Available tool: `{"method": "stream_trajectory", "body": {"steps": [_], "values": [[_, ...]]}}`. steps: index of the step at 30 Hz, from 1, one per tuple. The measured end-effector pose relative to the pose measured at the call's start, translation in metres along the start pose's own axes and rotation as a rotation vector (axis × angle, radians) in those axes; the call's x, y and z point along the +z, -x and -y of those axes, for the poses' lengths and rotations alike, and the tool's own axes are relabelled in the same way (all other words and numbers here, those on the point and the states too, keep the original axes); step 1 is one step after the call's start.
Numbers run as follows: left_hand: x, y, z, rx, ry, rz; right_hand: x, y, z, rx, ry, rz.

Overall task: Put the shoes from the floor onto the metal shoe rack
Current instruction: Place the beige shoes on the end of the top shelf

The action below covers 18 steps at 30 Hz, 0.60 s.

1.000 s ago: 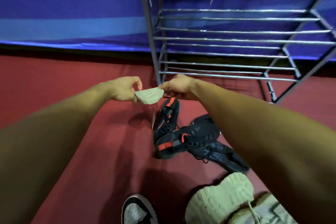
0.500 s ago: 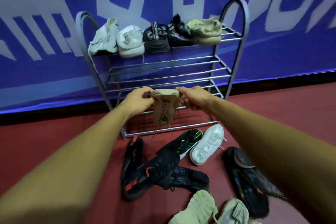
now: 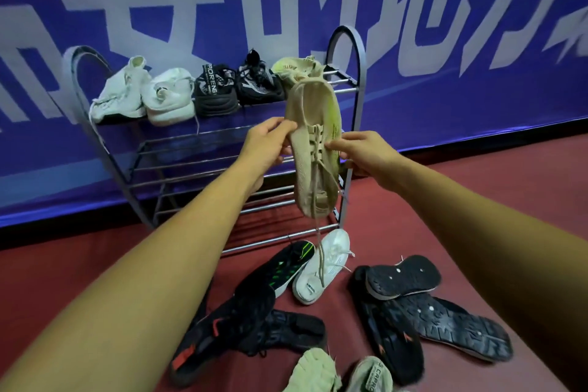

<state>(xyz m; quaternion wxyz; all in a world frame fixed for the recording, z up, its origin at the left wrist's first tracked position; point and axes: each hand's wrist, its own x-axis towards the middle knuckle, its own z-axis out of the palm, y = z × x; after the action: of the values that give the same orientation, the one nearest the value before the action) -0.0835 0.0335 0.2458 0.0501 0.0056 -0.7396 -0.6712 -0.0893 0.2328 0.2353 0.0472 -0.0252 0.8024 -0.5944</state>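
While both arms reach forward, the left hand [image 3: 265,143] pinches one edge of a beige shoe [image 3: 313,149] and the right hand [image 3: 366,153] grips its other edge. The shoe hangs in the air between them, laces dangling. Behind it stands the metal rack [image 3: 203,175], five shoes on top. Below the hands, more shoes [image 3: 321,267] lie on the red floor [image 3: 63,264].

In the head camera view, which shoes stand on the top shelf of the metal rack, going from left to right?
Crumpled white shoe → second white shoe → black shoe with white lettering → black and grey laced shoe → beige shoe with yellow-green lining, partly hidden behind the held beige shoe.
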Motion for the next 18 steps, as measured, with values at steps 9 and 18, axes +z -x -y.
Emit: {"method": "stream_trajectory", "body": {"steps": [9, 18], "values": [[-0.013, -0.001, 0.035, -0.222, -0.226, 0.188, -0.005, -0.011, -0.014, -0.059, -0.138, -0.061], [-0.046, 0.004, 0.063, -0.471, -0.122, 0.166, 0.027, -0.018, -0.005, 0.063, -0.393, -0.065]]}}
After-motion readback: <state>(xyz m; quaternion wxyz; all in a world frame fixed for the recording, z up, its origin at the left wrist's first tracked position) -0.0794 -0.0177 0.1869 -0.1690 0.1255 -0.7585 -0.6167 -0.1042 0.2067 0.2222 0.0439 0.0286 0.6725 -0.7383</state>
